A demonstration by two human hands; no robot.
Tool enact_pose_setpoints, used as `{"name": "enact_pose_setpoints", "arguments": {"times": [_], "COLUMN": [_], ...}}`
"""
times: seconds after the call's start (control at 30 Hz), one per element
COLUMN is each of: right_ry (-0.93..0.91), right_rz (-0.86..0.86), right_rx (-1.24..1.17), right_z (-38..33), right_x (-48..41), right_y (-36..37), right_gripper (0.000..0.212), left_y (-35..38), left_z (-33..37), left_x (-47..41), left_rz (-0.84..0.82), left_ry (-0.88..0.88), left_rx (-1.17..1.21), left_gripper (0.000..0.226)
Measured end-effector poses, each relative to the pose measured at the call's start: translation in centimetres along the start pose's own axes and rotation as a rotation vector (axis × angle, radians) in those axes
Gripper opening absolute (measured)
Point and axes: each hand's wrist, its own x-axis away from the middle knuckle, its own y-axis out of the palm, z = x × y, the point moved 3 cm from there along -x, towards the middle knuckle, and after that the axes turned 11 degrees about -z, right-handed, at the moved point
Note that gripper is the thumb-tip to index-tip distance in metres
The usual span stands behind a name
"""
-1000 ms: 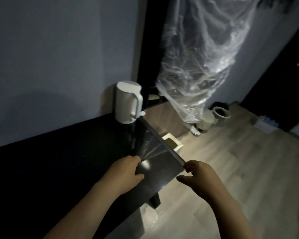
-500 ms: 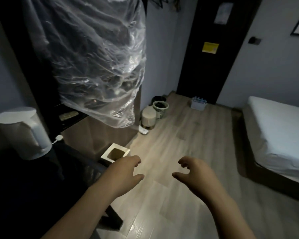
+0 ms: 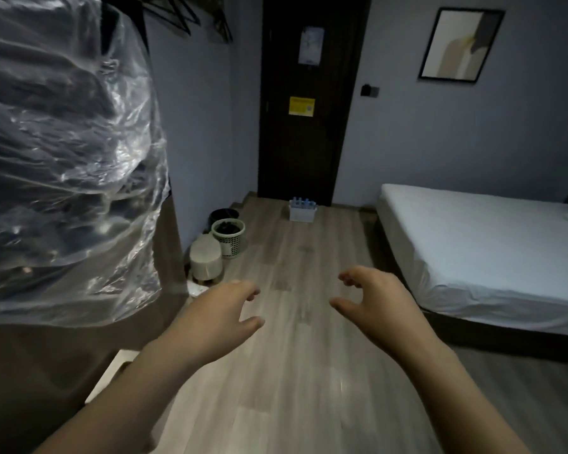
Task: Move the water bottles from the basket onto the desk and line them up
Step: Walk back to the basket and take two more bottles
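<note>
Both hands empty, basket far across the room

The left hand (image 3: 222,317) and right hand (image 3: 376,298) hang loosely curled over the floor (image 3: 295,371); the bottles (image 3: 303,201) stand upright in the white basket (image 3: 302,213) by the door (image 3: 309,103), labels unreadable.

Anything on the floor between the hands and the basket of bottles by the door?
Head view: bare wood floor runs from both hands, left and right, to the basket.

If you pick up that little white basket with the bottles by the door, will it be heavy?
Probably heavy for its size: the small white basket is packed with several blue-capped water bottles. They stand upright and close together, so tilting it might tip them. Both hands seem wise.
</note>
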Motion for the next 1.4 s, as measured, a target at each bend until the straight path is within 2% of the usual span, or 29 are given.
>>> {"name": "enact_pose_setpoints", "arguments": {"times": [0.17, 0.37, 0.63, 1.07, 1.4], "right_ry": [0.004, 0.019, 0.047, 0.006, 0.032], "right_rz": [0.111, 0.201, 0.222, 0.222, 0.186], "right_rx": [-0.019, -0.037, -0.043, -0.084, -0.061], "right_z": [0.2, 2.0, 7.7, 18.6, 23.4], "right_x": [-9.2, -18.9, -32.1, -57.0, -76.6], "right_y": [-2.6, -4.3, -5.8, -10.4, -9.5], "right_gripper": [0.048, 0.046, 0.047, 0.044, 0.044], "left_y": [-4.5, -7.2, -7.9, -11.2, -11.4], "left_z": [-2.4, -4.3, -5.2, -4.9, -10.1], "left_x": [-10.0, -20.9, -36.0, -62.4, -82.7], "left_rz": [0.067, 0.069, 0.065, 0.121, 0.080], "left_ry": [0.071, 0.123, 0.182, 0.135, 0.134], "left_rx": [-0.012, -0.039, -0.048, -0.016, 0.014], "left_gripper": [0.042, 0.041, 0.041, 0.043, 0.046]}}
